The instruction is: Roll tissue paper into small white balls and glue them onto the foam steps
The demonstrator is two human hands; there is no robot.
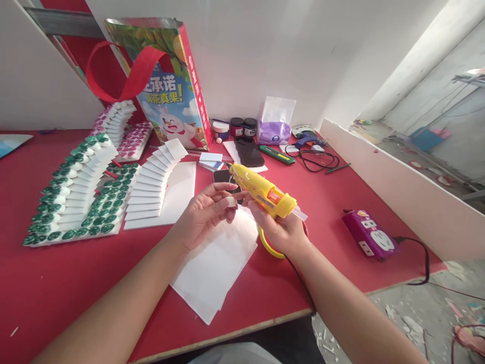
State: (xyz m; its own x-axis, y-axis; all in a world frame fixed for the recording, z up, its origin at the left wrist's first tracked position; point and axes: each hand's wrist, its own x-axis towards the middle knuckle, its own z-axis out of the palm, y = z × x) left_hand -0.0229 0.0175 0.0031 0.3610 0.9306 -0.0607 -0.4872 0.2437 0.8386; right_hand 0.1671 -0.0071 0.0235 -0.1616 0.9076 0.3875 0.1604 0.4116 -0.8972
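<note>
Slantwise, a yellow, white-flecked glue gun (252, 183) points forward-left. Right hand (283, 231) wraps it; left hand (204, 212) pinches something white (231, 202).

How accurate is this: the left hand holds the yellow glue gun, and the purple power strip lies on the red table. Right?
Not quite: the head view shows the right hand, not the left hand, holding the yellow glue gun. The purple power strip does lie on the red table.
</note>
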